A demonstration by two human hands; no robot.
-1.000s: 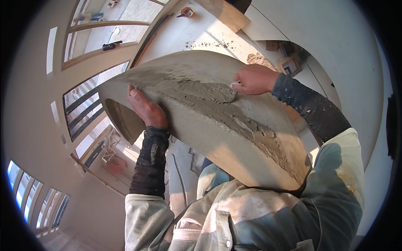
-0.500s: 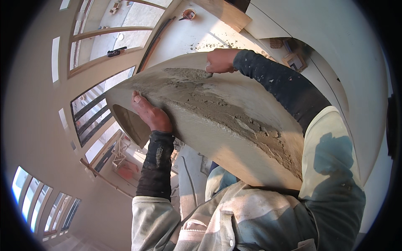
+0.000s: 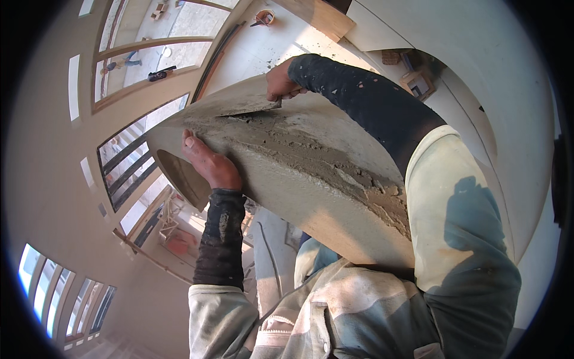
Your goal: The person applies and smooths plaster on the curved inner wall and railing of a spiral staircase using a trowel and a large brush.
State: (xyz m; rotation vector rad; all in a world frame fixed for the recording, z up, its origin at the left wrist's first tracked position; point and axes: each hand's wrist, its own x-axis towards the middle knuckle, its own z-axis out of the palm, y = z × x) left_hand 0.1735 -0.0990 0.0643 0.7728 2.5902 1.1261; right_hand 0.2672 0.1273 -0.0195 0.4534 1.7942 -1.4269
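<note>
My right hand [image 3: 283, 81] is closed around a trowel; the handle is hidden in my grip. Its flat, mortar-smeared blade [image 3: 248, 109] tilts over the upper face of a long grey plastered beam-like piece [image 3: 317, 206], with a dark gap under the near edge. A rough band of wet mortar [image 3: 311, 152] runs along that piece's edge, lumpy toward my right elbow and smoother by the blade. My left hand [image 3: 212, 161] lies against the side face near the far left end, fingers stretched along the edge and holding no tool.
An orange bucket [image 3: 264, 18] stands on the pale floor far below, near scattered crumbs of mortar. Windows with dark bars [image 3: 128, 170] line the left wall. A person [image 3: 122, 62] shows through an upper window opening. A large smooth white curved surface [image 3: 478, 60] rises at right.
My right hand and the trowel have moved left along the piece, and the blade now tilts up at one edge. The left hand stays nearly still. A person has come into view through the window.
</note>
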